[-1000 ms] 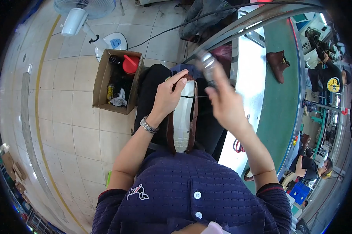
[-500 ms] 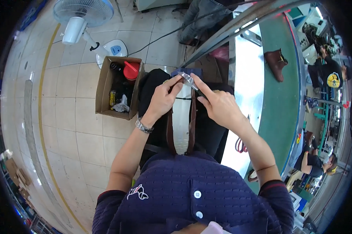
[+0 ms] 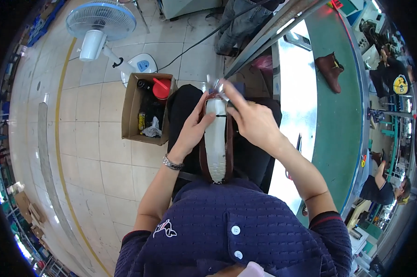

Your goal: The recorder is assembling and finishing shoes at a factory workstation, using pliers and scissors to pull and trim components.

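Observation:
A brown leather shoe upper (image 3: 203, 157) lies bottom up across my lap, with a long white insole (image 3: 215, 147) facing me. A short black band crosses the insole near its far end. My left hand (image 3: 193, 127) grips the far left side, its thumb on the white surface and its fingers along the leather edge. In my right hand (image 3: 256, 121) is a metal-headed hand tool (image 3: 216, 86), blurred, its grip mostly hidden by the fingers. The tool's head is at the far tip of the shoe. Whether it touches the leather I cannot tell.
Left of my legs stands a cardboard box (image 3: 126, 108) with a red container (image 3: 161, 88). Beyond it is a fan (image 3: 94, 44). At my right, a metal-topped bench (image 3: 296, 111) borders a green conveyor (image 3: 335, 134) carrying a brown boot (image 3: 329, 71). Scissors (image 3: 299, 142) lie on the bench.
My left fingers have moved from beside the tool's head down onto the shoe's side. The tool in my right hand has swung more upright and blurred. The view has shifted slightly.

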Demonstrator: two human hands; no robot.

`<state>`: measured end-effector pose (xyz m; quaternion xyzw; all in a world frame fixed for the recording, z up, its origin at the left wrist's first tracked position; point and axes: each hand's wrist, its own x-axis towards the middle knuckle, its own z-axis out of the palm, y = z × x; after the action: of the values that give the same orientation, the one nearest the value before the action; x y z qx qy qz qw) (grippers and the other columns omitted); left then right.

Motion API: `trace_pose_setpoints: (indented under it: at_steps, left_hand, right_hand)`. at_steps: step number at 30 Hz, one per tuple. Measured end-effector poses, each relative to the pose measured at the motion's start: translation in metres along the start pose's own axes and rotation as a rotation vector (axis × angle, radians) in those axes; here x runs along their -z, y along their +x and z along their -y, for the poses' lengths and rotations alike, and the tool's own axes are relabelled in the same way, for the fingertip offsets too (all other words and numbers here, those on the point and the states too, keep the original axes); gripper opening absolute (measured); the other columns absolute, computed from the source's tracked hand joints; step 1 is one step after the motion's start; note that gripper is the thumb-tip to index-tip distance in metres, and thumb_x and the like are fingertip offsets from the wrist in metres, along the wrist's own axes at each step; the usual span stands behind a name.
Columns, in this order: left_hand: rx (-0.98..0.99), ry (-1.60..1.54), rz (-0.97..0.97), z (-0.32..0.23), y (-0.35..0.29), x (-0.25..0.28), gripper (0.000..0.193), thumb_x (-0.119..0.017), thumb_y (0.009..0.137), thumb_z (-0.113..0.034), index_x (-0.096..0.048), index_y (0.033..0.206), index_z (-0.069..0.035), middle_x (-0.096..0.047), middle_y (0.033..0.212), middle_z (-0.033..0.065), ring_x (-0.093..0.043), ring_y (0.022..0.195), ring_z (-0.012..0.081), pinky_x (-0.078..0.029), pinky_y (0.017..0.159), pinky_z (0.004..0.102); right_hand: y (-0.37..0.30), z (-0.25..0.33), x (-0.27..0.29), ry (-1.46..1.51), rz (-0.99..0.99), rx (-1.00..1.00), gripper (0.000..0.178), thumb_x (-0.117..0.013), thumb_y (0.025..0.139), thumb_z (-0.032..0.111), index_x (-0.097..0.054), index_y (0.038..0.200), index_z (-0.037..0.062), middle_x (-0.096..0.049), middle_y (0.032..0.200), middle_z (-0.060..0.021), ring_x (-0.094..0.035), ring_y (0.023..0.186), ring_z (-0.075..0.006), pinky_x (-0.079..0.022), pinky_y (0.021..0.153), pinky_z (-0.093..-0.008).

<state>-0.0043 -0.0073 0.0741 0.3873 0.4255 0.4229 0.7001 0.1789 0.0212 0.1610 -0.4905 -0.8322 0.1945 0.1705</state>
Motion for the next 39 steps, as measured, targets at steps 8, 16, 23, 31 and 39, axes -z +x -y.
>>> trace_pose_setpoints:
  at_steps: [8, 16, 23, 31, 39]
  left_hand:
    - [0.004, 0.058, -0.062, -0.002, -0.003, 0.006, 0.058, -0.047, 0.098, -0.012, -0.026, 0.151, -0.002, -0.033, 0.153, 0.0093, -0.034, 0.137, 0.0146, -0.025, 0.112, 0.027]
    - [0.039, 0.332, -0.133, -0.007, 0.002, 0.009, 0.055, -0.056, 0.096, -0.015, -0.038, 0.146, -0.001, -0.05, 0.139, 0.0102, -0.055, 0.117, 0.015, -0.043, 0.097, 0.0248]
    - [-0.329, 0.508, -0.25, -0.021, 0.011, 0.002, 0.026, -0.063, 0.091, -0.01, -0.066, 0.115, -0.002, -0.069, 0.105, 0.0136, -0.068, 0.094, 0.0196, -0.052, 0.081, 0.0275]
    - [-0.557, 0.721, -0.063, -0.024, 0.022, 0.028, 0.025, -0.056, 0.089, 0.002, -0.069, 0.11, -0.004, -0.068, 0.115, 0.0159, -0.067, 0.105, 0.0265, -0.052, 0.086, 0.0306]
    - [-0.235, 0.308, -0.141, -0.021, 0.031, 0.025, 0.022, -0.066, 0.09, -0.011, -0.07, 0.108, 0.001, -0.072, 0.101, 0.0072, -0.065, 0.086, 0.0111, -0.051, 0.08, 0.0237]
  right_hand:
    - [0.008, 0.005, 0.002, -0.021, 0.14, 0.034, 0.07, -0.056, 0.093, 0.014, -0.02, 0.152, 0.0239, -0.066, 0.072, -0.0191, -0.065, 0.063, -0.0375, -0.052, 0.059, -0.0469]
    - [0.003, -0.011, 0.003, 0.05, 0.265, -0.17, 0.067, -0.057, 0.091, 0.015, -0.025, 0.151, 0.0194, -0.065, 0.073, -0.0241, -0.065, 0.071, -0.0426, -0.052, 0.068, -0.0495]
    - [-0.065, -0.093, 0.0, 0.057, -0.243, -0.757, 0.061, -0.053, 0.097, 0.026, -0.026, 0.15, 0.0156, -0.068, 0.095, -0.0265, -0.069, 0.085, -0.0371, -0.054, 0.077, -0.0449]
    - [-0.134, -0.188, -0.046, -0.283, -0.154, -1.02, 0.064, -0.066, 0.09, 0.024, -0.038, 0.146, 0.0116, -0.054, 0.123, -0.026, -0.056, 0.112, -0.0397, -0.046, 0.095, -0.044]
    - [-0.227, -0.167, -0.055, -0.13, -0.559, -1.015, 0.04, -0.061, 0.09, 0.015, -0.057, 0.128, 0.0036, -0.057, 0.12, -0.022, -0.053, 0.113, -0.0363, -0.043, 0.097, -0.0449]
